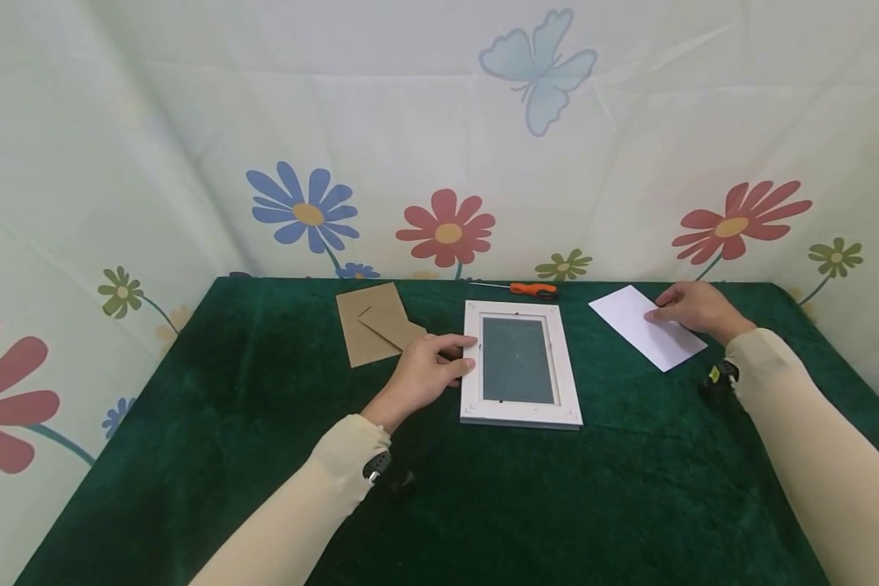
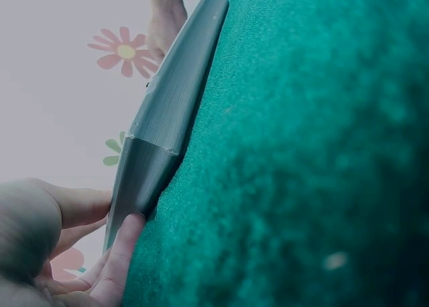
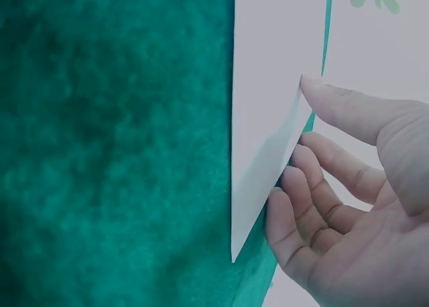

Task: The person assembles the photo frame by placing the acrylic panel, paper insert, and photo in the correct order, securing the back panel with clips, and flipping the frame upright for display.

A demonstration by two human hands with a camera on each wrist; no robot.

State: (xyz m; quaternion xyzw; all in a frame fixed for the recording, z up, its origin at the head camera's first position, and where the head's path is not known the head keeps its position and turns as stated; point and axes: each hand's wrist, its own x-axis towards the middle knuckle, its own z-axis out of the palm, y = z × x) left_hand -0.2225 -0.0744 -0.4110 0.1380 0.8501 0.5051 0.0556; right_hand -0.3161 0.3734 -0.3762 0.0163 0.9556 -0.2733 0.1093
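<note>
A white picture frame (image 1: pixel 564 366) lies on the green cloth, with small dark tabs around its inner edge and a dark grey-green surface in its opening. My left hand (image 1: pixel 426 370) holds the frame's left side; in the left wrist view, the fingers of that hand (image 2: pixel 40 247) meet the frame's side (image 2: pixel 167 86). To the right, my right hand (image 1: pixel 703 309) pinches a blank white sheet of paper (image 1: pixel 637 325) by its far right edge. The right wrist view shows the thumb on top of the sheet (image 3: pixel 275 86) and the other fingers curled at its edge.
Left of the frame lies a brown backing board (image 1: pixel 362 334) with a brown flap (image 1: pixel 391 325) on it. Behind the frame, near the table's back edge, is an orange-handled screwdriver (image 1: pixel 535 289). A flower-printed curtain (image 1: pixel 381 122) hangs behind the table.
</note>
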